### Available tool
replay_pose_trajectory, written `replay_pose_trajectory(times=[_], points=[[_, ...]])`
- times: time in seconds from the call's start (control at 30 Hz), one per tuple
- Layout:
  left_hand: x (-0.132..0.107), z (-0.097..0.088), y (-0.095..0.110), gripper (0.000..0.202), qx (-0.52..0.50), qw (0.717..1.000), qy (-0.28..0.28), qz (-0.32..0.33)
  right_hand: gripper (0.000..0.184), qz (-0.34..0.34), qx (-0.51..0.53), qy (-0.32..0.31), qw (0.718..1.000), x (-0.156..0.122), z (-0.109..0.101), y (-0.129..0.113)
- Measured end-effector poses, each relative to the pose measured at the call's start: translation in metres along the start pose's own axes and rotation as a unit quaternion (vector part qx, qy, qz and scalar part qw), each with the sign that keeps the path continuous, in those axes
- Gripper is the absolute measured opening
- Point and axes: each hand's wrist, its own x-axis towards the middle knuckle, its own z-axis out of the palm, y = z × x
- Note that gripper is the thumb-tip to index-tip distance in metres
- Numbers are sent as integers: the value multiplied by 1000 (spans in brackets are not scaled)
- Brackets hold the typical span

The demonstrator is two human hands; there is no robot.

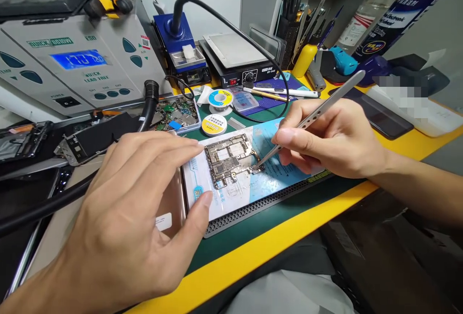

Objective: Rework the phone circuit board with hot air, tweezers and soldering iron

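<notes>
My right grip [325,140] pinches slim steel tweezers [313,121], tips on the bare phone logic board [227,159] — my left grip [126,203] lies spread, fingers steadying the printed sheet [235,193] beneath it.

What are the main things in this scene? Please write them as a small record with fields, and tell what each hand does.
Right hand: the right hand holds steel tweezers, tip at the phone logic board.
Left hand: the left hand is spread, thumb on the printed sheet beneath the board.
Work surface: green mat on a yellow-edged bench.
Nearby: solder wire spool, blue soldering iron stand, hot-air rework station with a lit blue display.
</notes>
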Motion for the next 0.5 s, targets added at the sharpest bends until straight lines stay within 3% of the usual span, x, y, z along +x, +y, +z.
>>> replay_pose_trajectory(times=[0.5], points=[[2, -1, 2, 45, 16, 1000, -14, 8, 40, -7, -25, -7, 1000, 2, 1, 0]])
